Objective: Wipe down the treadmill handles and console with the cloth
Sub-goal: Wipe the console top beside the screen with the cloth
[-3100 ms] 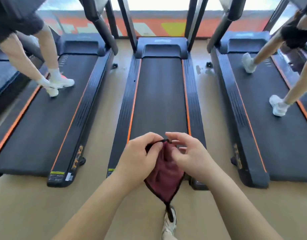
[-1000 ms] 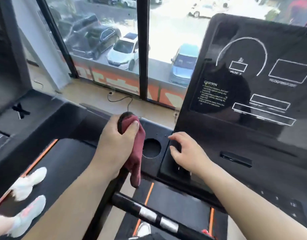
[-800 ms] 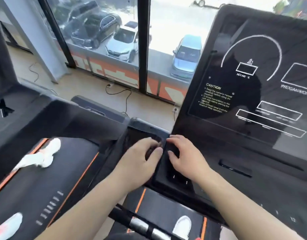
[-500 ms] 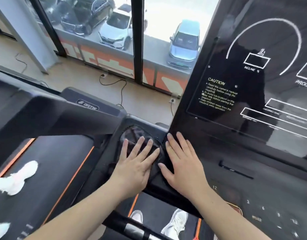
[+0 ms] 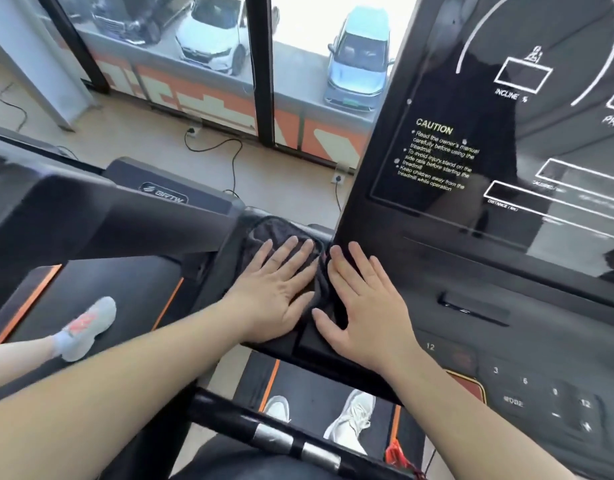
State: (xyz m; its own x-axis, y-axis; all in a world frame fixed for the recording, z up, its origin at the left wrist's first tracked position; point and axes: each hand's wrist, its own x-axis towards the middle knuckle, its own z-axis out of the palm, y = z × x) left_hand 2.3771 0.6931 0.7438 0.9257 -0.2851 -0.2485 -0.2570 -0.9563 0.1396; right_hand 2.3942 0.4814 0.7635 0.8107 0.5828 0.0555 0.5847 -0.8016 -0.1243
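Now cloth [image 5: 271, 229] flat under left hand [image 5: 278, 294].

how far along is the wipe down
Barely started: nothing looks finished. In hand: left hand presses the cloth flat on the tray beside the console, right hand flat next to it. Left: screen, keypad and the handle below show no cloth on them.
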